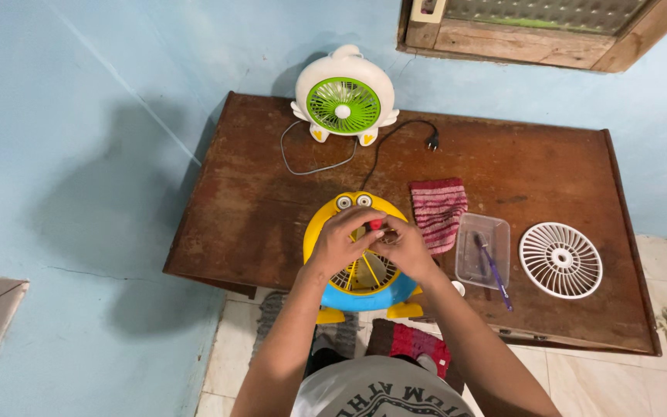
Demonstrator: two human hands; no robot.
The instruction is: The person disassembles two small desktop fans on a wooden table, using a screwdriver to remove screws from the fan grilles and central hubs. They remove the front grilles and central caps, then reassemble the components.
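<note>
My left hand and right hand cover the yellow fan's hub, fingers curled round something red I can't identify; the fan lies face-up at the table's near edge.

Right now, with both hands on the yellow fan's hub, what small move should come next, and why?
Probably keep the left hand steadying the yellow fan while the right hand turns the small red piece at the hub: the white grille already lies aside.
</note>
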